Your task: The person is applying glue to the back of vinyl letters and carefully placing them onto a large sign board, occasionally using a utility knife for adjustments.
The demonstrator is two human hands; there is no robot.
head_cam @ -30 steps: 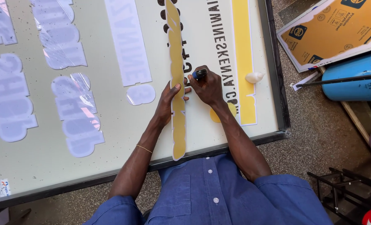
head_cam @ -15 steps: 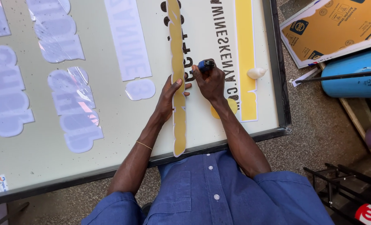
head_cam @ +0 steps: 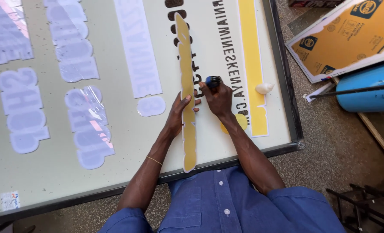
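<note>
Your left hand (head_cam: 180,113) pins the long yellow strip (head_cam: 186,92) flat on the table (head_cam: 127,142); your right hand (head_cam: 217,98) grips a small blue-capped tube (head_cam: 212,80). The strip looks thin, light, bendy: hold its edges.

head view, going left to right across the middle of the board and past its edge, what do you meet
white cut-out letter shapes → film-covered letter shape → left hand on the long yellow strip → right hand holding a dark blue-tipped tool → yellow stripe → small white lump → blue cylinder
</note>
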